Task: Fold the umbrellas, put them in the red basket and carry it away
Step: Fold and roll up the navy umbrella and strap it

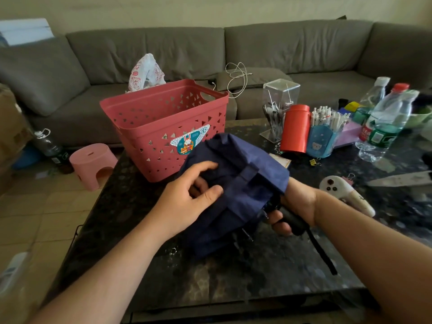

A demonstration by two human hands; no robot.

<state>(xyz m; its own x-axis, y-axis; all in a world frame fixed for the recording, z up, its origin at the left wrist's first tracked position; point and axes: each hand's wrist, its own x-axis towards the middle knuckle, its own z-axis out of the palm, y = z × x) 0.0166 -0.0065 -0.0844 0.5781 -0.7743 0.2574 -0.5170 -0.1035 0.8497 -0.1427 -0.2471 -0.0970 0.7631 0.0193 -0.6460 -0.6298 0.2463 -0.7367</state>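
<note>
Red basket [149,127] labelled "EP", navy umbrella [236,183] held

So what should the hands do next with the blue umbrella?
Probably wrap the loose cloth tighter. The right hand grips the handle, the left hand pinches the umbrella cloth, which is baggy, and the strap isn't closed. The basket waits just behind.

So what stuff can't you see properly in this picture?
All in the head view:
- Floor of the red basket: hidden by its own front wall.
- Most of the right hand's fingers: under the navy umbrella and its black handle.
- Bottle labels: too blurred to read.
- Knife: cut off by the right edge.
</note>
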